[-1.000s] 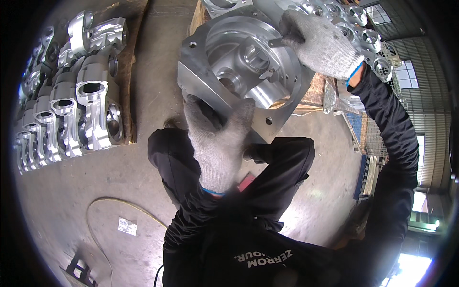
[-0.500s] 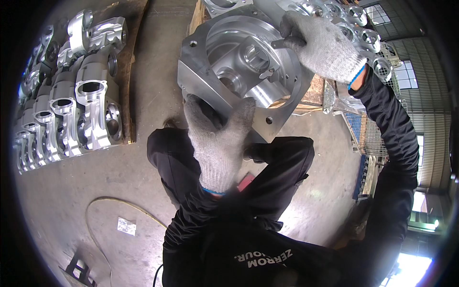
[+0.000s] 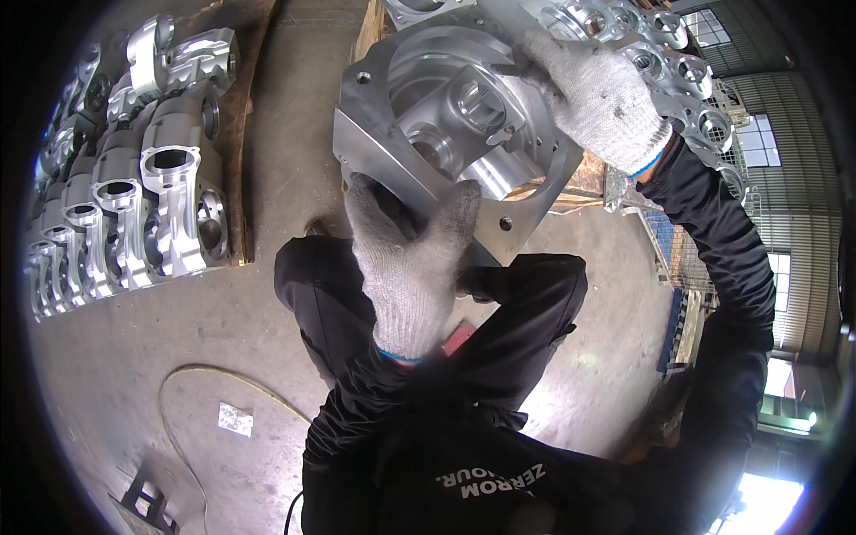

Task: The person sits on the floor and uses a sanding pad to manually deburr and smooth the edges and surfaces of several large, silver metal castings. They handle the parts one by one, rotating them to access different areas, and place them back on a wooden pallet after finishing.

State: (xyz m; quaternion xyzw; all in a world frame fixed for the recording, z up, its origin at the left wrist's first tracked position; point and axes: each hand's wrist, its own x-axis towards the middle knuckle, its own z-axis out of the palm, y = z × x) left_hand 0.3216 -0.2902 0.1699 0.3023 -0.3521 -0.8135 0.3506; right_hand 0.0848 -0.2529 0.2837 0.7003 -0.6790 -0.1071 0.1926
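Note:
A large machined metal housing (image 3: 522, 218), with a square flange and a round bore, is tilted in front of me above my knees. My left hand (image 3: 406, 259), in a grey knitted glove, grips its near edge, thumb and fingers apart over the rim. At the far right side of the bore is my right hand (image 3: 597, 94), also gloved, its fingers curled down against the housing's inner rim. Something dark and thin shows by those fingertips, but blur hides what it is. Inside the bore, a cross tube with a round opening is visible.
On the left, a wooden pallet (image 3: 239, 169) carries rows of shiny metal castings (image 3: 174, 183). More castings (image 3: 642, 58) stand on wood at the far right. A hose (image 3: 192, 367) and a white paper (image 3: 235, 419) lie on the concrete floor. A red object (image 3: 460, 337) shows between my legs.
My right hand has shifted slightly left and away along the bore's rim, and the dark thin thing at its fingers shows less. The housing has tipped a little; my left hand keeps its grip.

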